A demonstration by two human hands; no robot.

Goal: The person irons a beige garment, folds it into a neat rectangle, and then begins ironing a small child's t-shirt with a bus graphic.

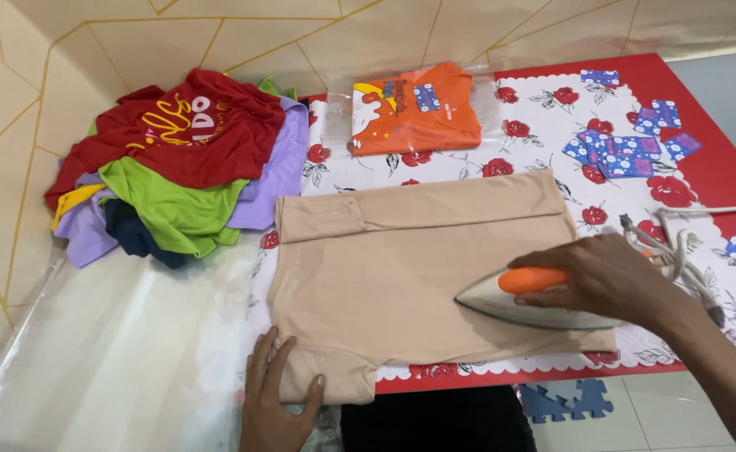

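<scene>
Head view: we see the right hand wrapped tightly around the orange handle of an iron, whose soleplate rests on the right part of a beige garment. The garment lies flat on a rose-printed cloth over a red table. Our left hand presses the garment's lower left corner, fingers spread flat, gripping nothing. A pile of coloured shirts sits well left.
</scene>
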